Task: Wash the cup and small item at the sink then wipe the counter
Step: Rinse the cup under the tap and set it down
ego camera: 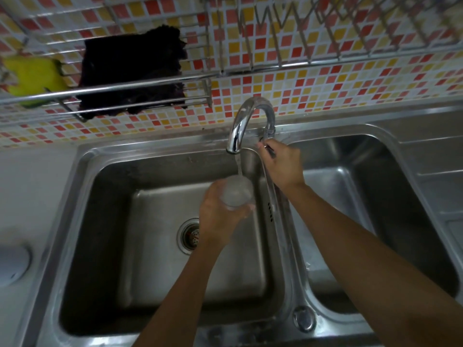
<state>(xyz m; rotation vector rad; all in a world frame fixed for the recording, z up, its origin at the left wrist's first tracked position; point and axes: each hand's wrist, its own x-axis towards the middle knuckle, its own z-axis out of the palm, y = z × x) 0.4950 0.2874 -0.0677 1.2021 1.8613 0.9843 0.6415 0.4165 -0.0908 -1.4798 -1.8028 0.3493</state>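
We rinse the cup under the running faucet.
Left hand grips it; right hand, at one o'clock, pinches the lever; next, scrub inside.

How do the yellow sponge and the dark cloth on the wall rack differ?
The yellow sponge is bright, while the dark cloth is almost black. The sponge sits at the rack's far left end; the cloth lies to its right. The sponge looks smaller and compact; the cloth is wider and drapes over the front bars. Both rest on the same wire rack above the sink.
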